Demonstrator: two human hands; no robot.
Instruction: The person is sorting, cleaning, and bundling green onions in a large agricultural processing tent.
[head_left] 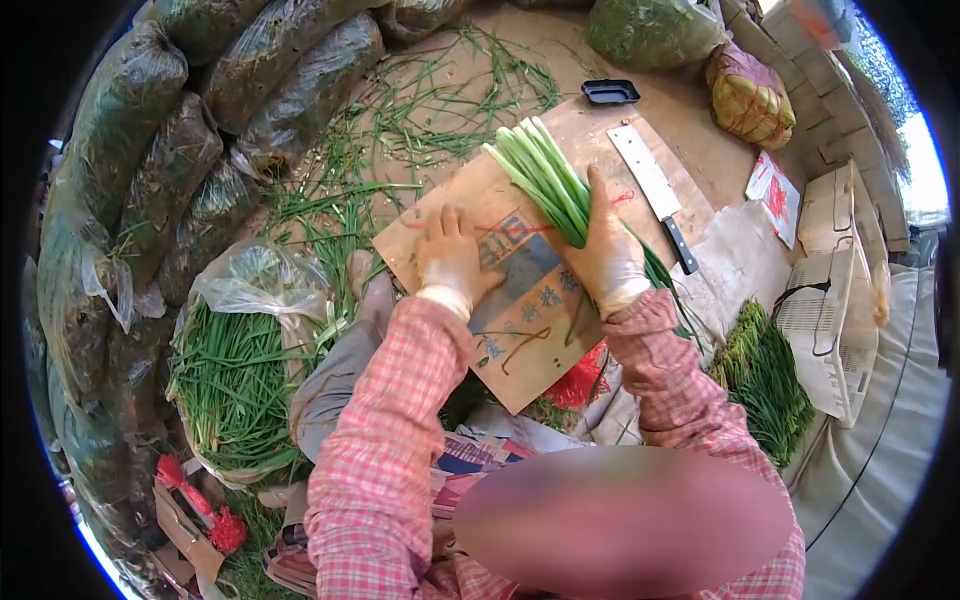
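Note:
My right hand (pixel 605 250) is wrapped round a bunch of chives (pixel 545 180), with pale stem ends pointing up and away and dark leaves trailing past the wrist. Flat on the printed board (pixel 540 375) rests my left hand (pixel 452 250), fingers spread, holding nothing. Both hands wear thin, stained gloves. A red string (pixel 530 228) crosses the board between the hands. To the right of the bunch lies a broad knife (pixel 645 170), its black handle toward me. A small black tray (pixel 610 92) sits at the board's far edge.
Filled plastic bags (pixel 300 85) are stacked along the left and back. An open bag of loose greens (pixel 240 380) stands by my leg. Cut leaves (pixel 460 95) litter the floor. At right are a white crate (pixel 830 290) and a chive pile (pixel 765 380). Red netting (pixel 580 380) lies under the board.

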